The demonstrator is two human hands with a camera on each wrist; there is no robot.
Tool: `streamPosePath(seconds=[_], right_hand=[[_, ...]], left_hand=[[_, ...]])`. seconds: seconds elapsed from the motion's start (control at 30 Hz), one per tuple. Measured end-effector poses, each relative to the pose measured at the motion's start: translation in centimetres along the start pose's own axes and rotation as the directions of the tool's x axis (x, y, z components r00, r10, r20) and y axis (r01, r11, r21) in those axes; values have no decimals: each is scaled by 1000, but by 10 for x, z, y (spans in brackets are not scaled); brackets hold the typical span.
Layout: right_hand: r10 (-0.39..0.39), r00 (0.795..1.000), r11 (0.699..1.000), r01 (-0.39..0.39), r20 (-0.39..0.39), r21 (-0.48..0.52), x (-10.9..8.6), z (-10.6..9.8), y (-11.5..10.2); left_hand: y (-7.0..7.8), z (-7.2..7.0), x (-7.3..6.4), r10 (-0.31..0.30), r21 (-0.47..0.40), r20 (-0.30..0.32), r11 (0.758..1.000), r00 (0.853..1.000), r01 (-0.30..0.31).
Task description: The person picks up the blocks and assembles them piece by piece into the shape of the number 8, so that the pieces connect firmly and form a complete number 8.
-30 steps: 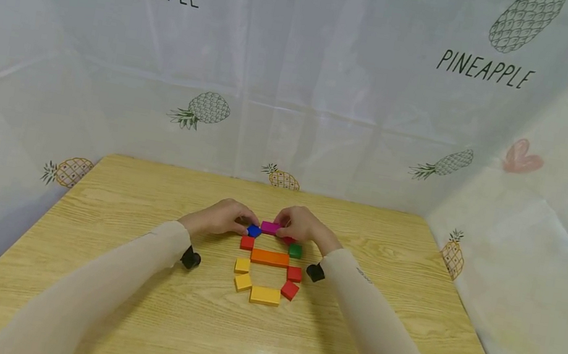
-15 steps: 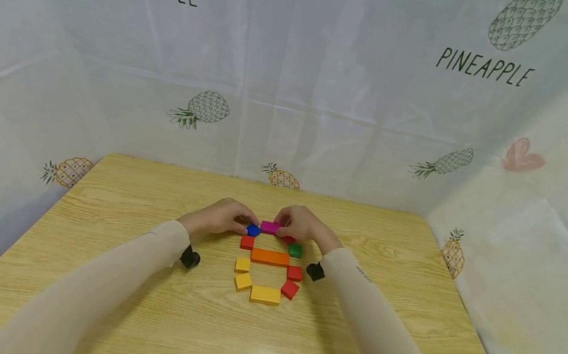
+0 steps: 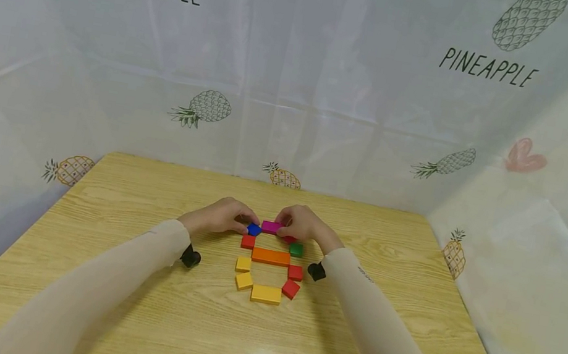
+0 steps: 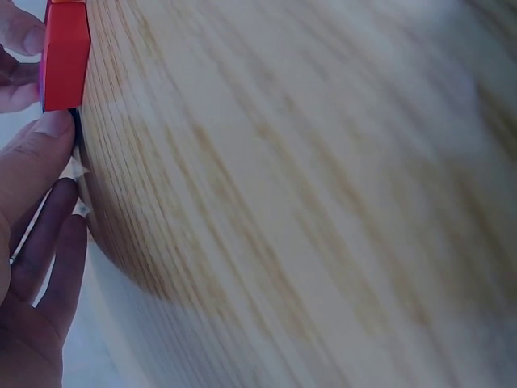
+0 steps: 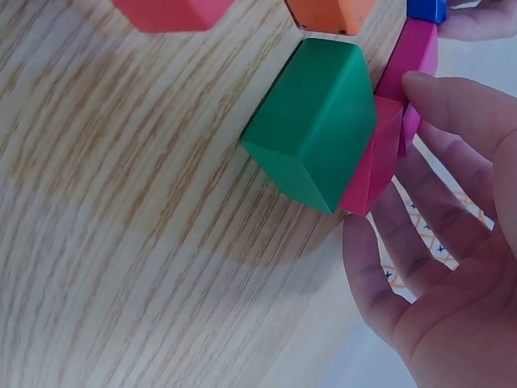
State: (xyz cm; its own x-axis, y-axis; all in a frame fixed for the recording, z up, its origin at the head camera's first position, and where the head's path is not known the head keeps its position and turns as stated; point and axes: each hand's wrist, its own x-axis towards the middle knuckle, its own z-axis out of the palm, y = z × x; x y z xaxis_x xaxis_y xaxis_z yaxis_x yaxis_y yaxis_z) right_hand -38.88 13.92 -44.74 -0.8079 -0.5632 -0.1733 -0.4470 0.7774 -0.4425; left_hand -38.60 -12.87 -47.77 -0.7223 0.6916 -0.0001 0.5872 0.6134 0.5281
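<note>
Blocks lie on the wooden table in a figure-eight-like outline. At its far left, my left hand (image 3: 223, 215) pinches a blue block (image 3: 254, 229) between thumb and fingertips; in the left wrist view a red block (image 4: 66, 61) mostly hides it. My right hand (image 3: 301, 222) holds the right end of a magenta block (image 3: 270, 227), thumb on the near side and fingers behind. Beside it, partly under that hand, is a pinkish-red block (image 5: 376, 158), touching the magenta one. A green block (image 5: 311, 121) stands right by this pair.
An orange long block (image 3: 271, 256) crosses the middle. Nearer are yellow blocks (image 3: 266, 294) at left and front, and red blocks (image 3: 290, 289) at right. The wooden table (image 3: 169, 321) ends at a pineapple-printed white sheet (image 3: 323, 146) behind and at both sides.
Hardly anything differs: both hands stay at the far blocks, and the blue block shifts only very slightly beside the magenta one. The whole view moves by a few pixels.
</note>
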Motion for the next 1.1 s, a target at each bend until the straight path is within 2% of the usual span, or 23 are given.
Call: streamPosePath(seconds=[0.2,0.8,1.1], right_hand=[[3,1000,1000,-3,0,1,-1,0,-1],[-9,1000,1000,9,9,23,0,0,5],[-13,1000,1000,13,9,12,1,0,6]], left_hand=[[0,1,1,-14,-12,2,1000,1000,14],[0,0,-1,19,-23,-1,1000,1000,-19],[-3,2,0,4,-38,6,999,1000,-4]])
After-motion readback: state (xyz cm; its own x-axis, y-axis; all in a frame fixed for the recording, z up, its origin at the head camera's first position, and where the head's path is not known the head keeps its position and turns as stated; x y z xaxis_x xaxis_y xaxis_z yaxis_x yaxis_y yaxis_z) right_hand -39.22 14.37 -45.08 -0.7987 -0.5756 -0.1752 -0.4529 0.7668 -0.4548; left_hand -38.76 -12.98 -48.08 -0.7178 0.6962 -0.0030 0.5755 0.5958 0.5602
